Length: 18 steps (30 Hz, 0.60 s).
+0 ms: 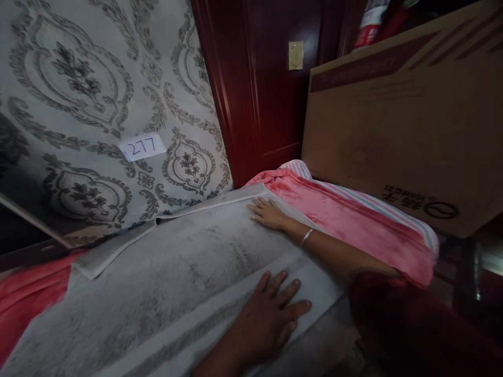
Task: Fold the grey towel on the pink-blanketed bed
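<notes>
A large grey towel [184,251] with paler bands lies spread over pink bedding. My left hand [267,317] rests palm down on a pale band close to the towel's near right edge, fingers spread. Farther off, my right hand [269,213] lies flat on the towel by its far right corner, fingers apart, a thin bracelet on the wrist. Neither hand grips anything. Along the far side, the towel's hem is slightly folded and uneven near the wall.
Pink blanket [346,214] and a striped cloth edge show at the right, with red fabric [35,298] at the left. Behind stand a patterned wall with a paper label [143,146] reading 277, a dark red wooden panel [271,104] and a big cardboard box [404,120].
</notes>
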Motion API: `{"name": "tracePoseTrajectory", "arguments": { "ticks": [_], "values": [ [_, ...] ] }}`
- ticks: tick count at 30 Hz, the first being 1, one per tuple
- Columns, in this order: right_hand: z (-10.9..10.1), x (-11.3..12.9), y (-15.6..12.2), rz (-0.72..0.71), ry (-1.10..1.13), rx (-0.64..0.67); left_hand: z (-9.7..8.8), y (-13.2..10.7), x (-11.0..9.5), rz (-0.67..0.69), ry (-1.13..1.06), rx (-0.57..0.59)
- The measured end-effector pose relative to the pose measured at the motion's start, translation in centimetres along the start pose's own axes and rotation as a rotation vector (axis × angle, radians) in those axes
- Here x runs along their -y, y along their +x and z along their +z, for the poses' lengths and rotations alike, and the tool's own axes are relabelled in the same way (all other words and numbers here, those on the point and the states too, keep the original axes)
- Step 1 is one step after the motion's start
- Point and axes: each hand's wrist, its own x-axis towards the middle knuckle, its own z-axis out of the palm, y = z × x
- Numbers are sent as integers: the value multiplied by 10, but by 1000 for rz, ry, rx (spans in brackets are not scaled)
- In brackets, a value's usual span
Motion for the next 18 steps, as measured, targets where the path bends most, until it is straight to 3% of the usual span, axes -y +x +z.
{"name": "tracePoseTrajectory", "arguments": {
  "ticks": [5,8,14,18],
  "values": [
    [2,-17,-77,-65,52,49,-4,3,-3,-2,-25,-3],
    [1,-34,-97,-115,101,93,-7,27,-5,58,-54,23],
    [-4,-56,-70,-182,158,160,1,97,-2,86,-74,51],
    [1,-74,-38,-207,152,168,13,104,0,97,-84,17]
  ]
}}
